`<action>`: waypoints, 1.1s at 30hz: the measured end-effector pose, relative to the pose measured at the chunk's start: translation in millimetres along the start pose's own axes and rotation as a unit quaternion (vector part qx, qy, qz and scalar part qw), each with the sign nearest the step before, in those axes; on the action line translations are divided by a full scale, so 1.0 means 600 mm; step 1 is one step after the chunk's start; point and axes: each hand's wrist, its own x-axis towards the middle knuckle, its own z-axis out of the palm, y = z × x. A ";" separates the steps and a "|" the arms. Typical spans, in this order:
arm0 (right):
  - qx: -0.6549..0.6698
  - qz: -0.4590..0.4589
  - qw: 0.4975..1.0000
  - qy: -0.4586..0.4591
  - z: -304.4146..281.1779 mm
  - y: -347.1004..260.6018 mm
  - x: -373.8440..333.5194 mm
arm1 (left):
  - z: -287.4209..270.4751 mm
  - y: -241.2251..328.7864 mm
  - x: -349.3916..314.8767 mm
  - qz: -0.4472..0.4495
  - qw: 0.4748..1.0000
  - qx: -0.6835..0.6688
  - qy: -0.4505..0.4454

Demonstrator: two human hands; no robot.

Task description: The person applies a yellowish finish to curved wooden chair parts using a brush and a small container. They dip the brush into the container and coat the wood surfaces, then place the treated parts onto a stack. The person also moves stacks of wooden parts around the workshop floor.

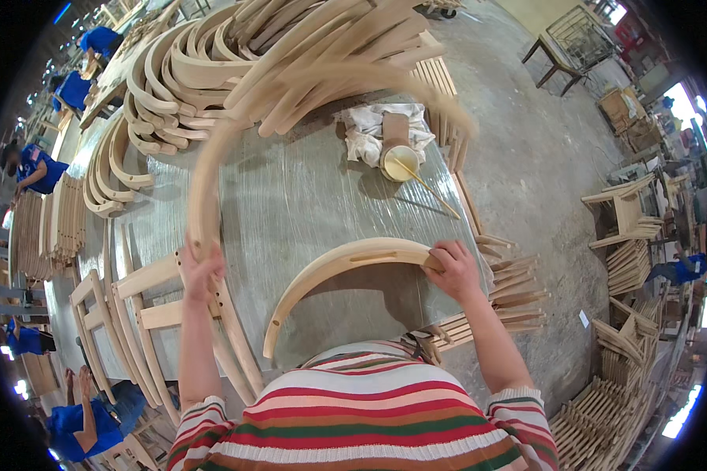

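My left hand (203,271) is closed around the lower end of a curved wooden chair rail (204,188). That rail is smeared by motion and arches up and over toward the far right. Gripped by my right hand (454,271) is the right end of a second curved wooden rail (352,253), with a long slot cut in its edge. Its other end reaches down to the left, close to my body, above the plastic-covered table (291,180). Beyond it stands a small pot (401,162) of pale liquid with a thin stick (436,196) across it.
Piles of curved rails (173,86) cover the table's far side. A white cloth (361,129) lies behind the pot. Wooden chair frames (153,302) lean at the left, and stacked wooden parts (518,294) line the right edge. Co-workers in blue (86,424) are at the left.
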 end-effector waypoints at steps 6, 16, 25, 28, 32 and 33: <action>0.016 -0.045 0.987 0.152 -0.021 -0.032 -0.038 | 0.055 -0.041 -0.069 -0.096 0.981 0.077 -0.152; 0.039 0.217 0.975 0.040 -0.030 0.004 -0.012 | 0.002 -0.094 -0.058 0.138 0.781 0.568 -0.218; 0.020 0.215 0.976 0.017 0.000 -0.006 -0.053 | -0.038 -0.003 0.154 -0.051 0.992 0.116 -0.017; 0.003 0.226 0.974 0.010 0.002 0.002 -0.060 | 0.010 0.057 0.289 -0.030 0.998 -0.015 0.055; -0.055 0.240 0.969 0.017 0.000 -0.012 -0.055 | 0.127 0.119 0.470 -0.003 0.987 -0.027 0.156; -0.071 0.235 0.969 0.020 -0.006 -0.023 -0.048 | 0.149 0.134 0.512 0.017 0.984 -0.024 0.176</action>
